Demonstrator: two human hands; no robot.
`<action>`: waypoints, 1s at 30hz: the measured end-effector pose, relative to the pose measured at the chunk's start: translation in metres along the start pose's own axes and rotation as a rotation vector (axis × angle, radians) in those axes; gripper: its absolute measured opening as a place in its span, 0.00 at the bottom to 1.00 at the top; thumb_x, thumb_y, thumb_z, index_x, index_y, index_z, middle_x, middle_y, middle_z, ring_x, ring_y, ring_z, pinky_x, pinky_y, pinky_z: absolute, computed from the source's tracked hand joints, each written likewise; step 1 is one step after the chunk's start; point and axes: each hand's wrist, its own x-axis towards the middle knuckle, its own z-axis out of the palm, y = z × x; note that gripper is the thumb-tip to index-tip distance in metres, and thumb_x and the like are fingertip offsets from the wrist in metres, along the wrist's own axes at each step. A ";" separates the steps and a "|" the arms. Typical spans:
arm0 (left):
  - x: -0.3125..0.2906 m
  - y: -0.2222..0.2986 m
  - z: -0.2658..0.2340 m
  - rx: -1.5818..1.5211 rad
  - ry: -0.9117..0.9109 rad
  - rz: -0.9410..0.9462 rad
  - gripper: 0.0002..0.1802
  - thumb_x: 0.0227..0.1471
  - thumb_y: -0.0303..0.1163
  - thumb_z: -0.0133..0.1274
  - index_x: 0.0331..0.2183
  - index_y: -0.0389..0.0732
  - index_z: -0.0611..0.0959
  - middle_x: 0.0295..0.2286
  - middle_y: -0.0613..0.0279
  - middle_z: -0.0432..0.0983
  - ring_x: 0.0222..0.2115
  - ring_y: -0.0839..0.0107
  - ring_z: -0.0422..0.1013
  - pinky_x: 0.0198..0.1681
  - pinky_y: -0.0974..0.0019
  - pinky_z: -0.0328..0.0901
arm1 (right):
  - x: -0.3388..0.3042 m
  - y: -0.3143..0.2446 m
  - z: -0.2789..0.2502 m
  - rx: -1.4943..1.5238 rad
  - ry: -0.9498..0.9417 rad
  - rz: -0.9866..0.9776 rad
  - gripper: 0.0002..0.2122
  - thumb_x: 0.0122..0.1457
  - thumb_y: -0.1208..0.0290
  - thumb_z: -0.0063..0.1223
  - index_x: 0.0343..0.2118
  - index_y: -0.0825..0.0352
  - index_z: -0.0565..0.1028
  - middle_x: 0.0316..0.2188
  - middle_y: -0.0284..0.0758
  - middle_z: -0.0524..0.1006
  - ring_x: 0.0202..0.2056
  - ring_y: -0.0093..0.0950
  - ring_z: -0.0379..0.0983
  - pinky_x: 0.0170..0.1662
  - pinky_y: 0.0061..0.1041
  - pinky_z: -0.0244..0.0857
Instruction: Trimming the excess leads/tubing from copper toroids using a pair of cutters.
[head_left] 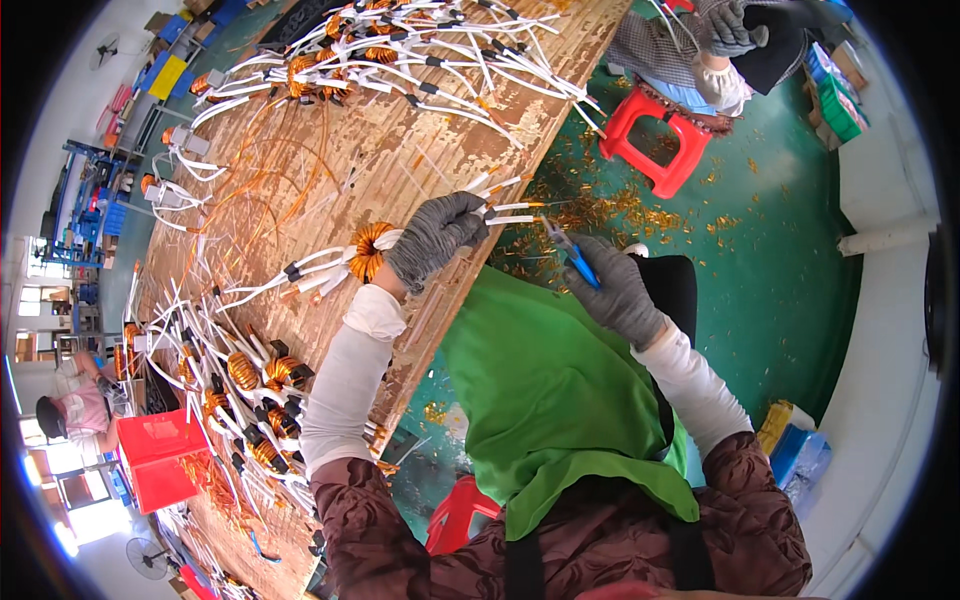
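My left hand point(436, 240), in a grey glove, is closed around white-sleeved wires point(513, 220) at the table's edge. Their bare copper ends stick out to the right of the fingers. The wires belong to a copper-wound ring coil point(370, 252), which lies on the wood just left of my hand, with more white leads and black sleeves trailing left. My right hand point(622, 300), gloved too, grips blue-handled pliers point(582, 266). The jaws point up and left, close to the wire ends; whether they touch any wire I cannot tell.
Heaps of similar coils lie on the worn wooden table point(390, 140), at the far side point(380, 60) and near left point(250, 400). A red bin point(160, 460) stands left. Copper scraps litter the green floor point(740, 260). A co-worker's gloved hand point(728, 30) shows beyond a red stool point(655, 140).
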 end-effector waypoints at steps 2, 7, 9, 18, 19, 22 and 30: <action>-0.003 0.004 0.000 -0.157 0.037 -0.073 0.13 0.52 0.25 0.46 0.40 0.30 0.74 0.30 0.59 0.75 0.30 0.75 0.70 0.36 0.74 0.66 | 0.010 -0.012 0.003 -0.271 0.000 -0.038 0.25 0.45 0.67 0.53 0.48 0.69 0.64 0.35 0.46 0.70 0.39 0.44 0.67 0.41 0.39 0.62; -0.004 -0.005 -0.005 -0.174 0.026 -0.028 0.14 0.52 0.25 0.46 0.41 0.30 0.74 0.30 0.59 0.75 0.30 0.76 0.70 0.35 0.74 0.66 | 0.028 -0.022 0.015 -0.432 0.013 -0.033 0.26 0.45 0.64 0.53 0.48 0.70 0.64 0.38 0.48 0.68 0.43 0.46 0.63 0.45 0.42 0.59; -0.005 -0.005 -0.004 -0.188 0.027 -0.022 0.14 0.52 0.25 0.46 0.41 0.30 0.74 0.29 0.60 0.75 0.29 0.76 0.70 0.35 0.73 0.66 | 0.033 -0.026 0.017 -0.483 0.008 -0.044 0.27 0.44 0.64 0.53 0.49 0.69 0.64 0.39 0.48 0.67 0.44 0.46 0.62 0.46 0.42 0.58; -0.009 -0.002 -0.002 -0.095 0.056 -0.006 0.15 0.51 0.29 0.48 0.40 0.29 0.75 0.28 0.60 0.75 0.28 0.77 0.69 0.34 0.74 0.65 | 0.044 -0.042 0.025 -0.507 0.080 -0.085 0.26 0.42 0.65 0.53 0.47 0.69 0.66 0.38 0.45 0.68 0.42 0.44 0.63 0.45 0.41 0.59; -0.009 -0.004 -0.001 -0.111 0.072 0.005 0.15 0.51 0.29 0.48 0.40 0.29 0.75 0.28 0.60 0.75 0.28 0.77 0.69 0.34 0.74 0.65 | 0.045 -0.044 0.026 -0.539 0.083 -0.083 0.26 0.42 0.65 0.54 0.47 0.69 0.66 0.38 0.45 0.68 0.42 0.44 0.63 0.45 0.41 0.59; -0.010 -0.003 -0.001 -0.127 0.085 0.018 0.16 0.50 0.28 0.49 0.40 0.28 0.74 0.27 0.60 0.75 0.28 0.77 0.69 0.34 0.74 0.65 | 0.046 -0.045 0.028 -0.598 0.105 -0.086 0.26 0.42 0.66 0.54 0.47 0.68 0.66 0.38 0.45 0.68 0.42 0.43 0.62 0.44 0.41 0.59; -0.006 -0.015 0.010 -0.042 0.205 0.076 0.14 0.51 0.26 0.48 0.39 0.29 0.75 0.27 0.62 0.75 0.28 0.77 0.69 0.32 0.74 0.65 | 0.046 -0.040 0.028 -0.152 0.032 0.022 0.25 0.42 0.67 0.56 0.46 0.69 0.68 0.34 0.45 0.69 0.36 0.40 0.68 0.40 0.38 0.63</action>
